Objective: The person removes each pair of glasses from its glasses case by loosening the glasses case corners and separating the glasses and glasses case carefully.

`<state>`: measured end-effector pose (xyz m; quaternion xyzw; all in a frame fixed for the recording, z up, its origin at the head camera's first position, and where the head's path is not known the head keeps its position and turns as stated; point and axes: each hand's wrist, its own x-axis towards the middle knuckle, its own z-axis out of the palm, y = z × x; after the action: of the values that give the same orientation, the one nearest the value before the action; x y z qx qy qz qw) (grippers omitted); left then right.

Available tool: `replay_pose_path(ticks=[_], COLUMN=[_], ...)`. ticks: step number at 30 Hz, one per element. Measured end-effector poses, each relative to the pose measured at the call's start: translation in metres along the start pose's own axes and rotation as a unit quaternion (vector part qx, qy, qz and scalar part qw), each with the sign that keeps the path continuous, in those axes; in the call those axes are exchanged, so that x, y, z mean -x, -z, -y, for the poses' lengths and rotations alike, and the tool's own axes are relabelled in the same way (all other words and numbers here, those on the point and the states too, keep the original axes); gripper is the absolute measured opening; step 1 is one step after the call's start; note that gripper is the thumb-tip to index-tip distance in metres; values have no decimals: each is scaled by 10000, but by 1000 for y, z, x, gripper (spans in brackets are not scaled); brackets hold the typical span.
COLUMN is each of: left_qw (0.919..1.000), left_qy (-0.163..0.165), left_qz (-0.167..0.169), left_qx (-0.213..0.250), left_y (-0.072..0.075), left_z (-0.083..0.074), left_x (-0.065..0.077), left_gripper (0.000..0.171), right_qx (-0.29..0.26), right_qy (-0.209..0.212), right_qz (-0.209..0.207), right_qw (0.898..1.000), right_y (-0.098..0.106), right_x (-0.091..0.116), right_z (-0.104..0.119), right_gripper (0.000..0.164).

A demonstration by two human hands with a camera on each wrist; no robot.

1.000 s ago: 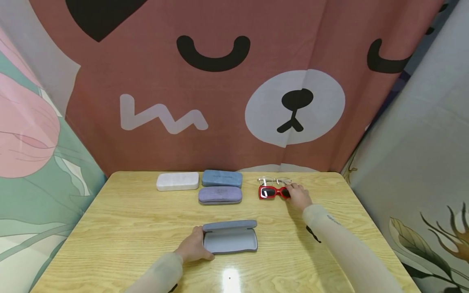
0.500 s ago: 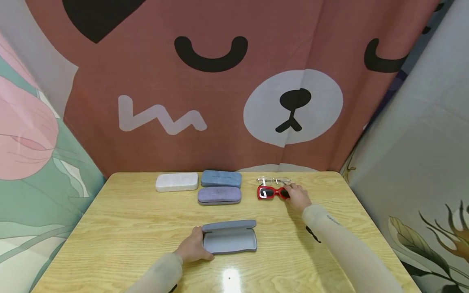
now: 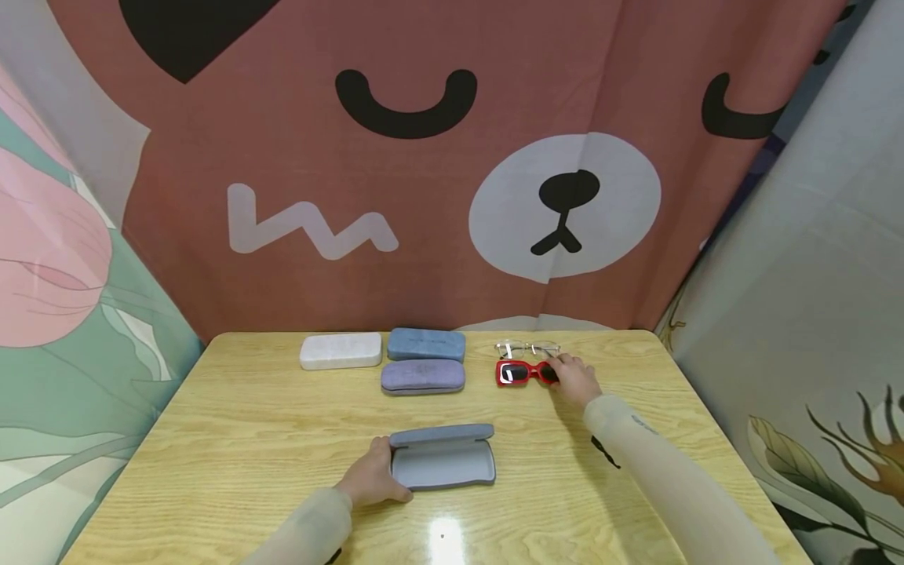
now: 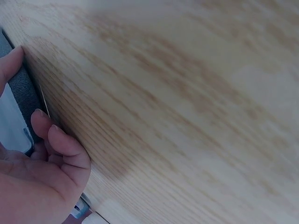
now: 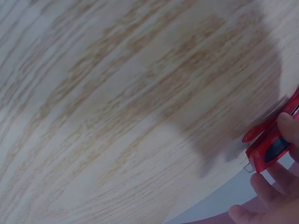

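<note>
Near the front of the table, my left hand [image 3: 374, 475] grips the left end of a grey-blue glasses case [image 3: 443, 468], which stands with its lid up and its pale lining bare. In the left wrist view the thumb and fingers [image 4: 63, 145] curl at the edge of this case [image 4: 25, 93]. Farther back on the right, my right hand [image 3: 575, 380] pinches the right end of red-framed sunglasses [image 3: 513, 373] with dark lenses. The right wrist view has the thumb on one side of the sunglasses [image 5: 266, 154] and fingers on the other. Clear glasses [image 3: 519, 347] lie just behind them.
A white case [image 3: 342, 351], a blue case [image 3: 427, 344] and a purple case [image 3: 423, 377] sit closed at the back of the wooden table [image 3: 233, 439]. A curtain with a bear print [image 3: 424, 290] hangs right behind the table's far edge.
The red sunglasses have shifted very slightly toward me in the right hand over the last half second. The left hand and the glasses case stay in place.
</note>
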<state>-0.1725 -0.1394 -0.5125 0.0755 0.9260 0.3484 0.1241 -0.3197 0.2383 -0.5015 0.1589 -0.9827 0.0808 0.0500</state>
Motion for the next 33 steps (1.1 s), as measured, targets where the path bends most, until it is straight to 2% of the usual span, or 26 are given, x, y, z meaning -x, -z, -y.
replay_pose_path(ticks=[9, 18, 25, 33], left_qw=[10000, 10000, 10000, 10000], left_qy=[39, -65, -18, 7], left_qz=[36, -23, 5, 11], left_qx=[65, -31, 15, 58], left_y=[1, -1, -1, 0], left_z=[-2, 0, 1, 1], left_x=[1, 0, -1, 0], left_gripper=[88, 88, 90, 92], right_qx=[26, 36, 23, -20], right_qy=[-25, 14, 46, 116], right_qz=[-6, -13, -19, -197], right_qw=[10000, 10000, 10000, 9997], right_y=[0, 0, 0, -1], right_x=[0, 0, 0, 4], right_z=[0, 0, 1, 0], right_gripper=[49, 49, 54, 56])
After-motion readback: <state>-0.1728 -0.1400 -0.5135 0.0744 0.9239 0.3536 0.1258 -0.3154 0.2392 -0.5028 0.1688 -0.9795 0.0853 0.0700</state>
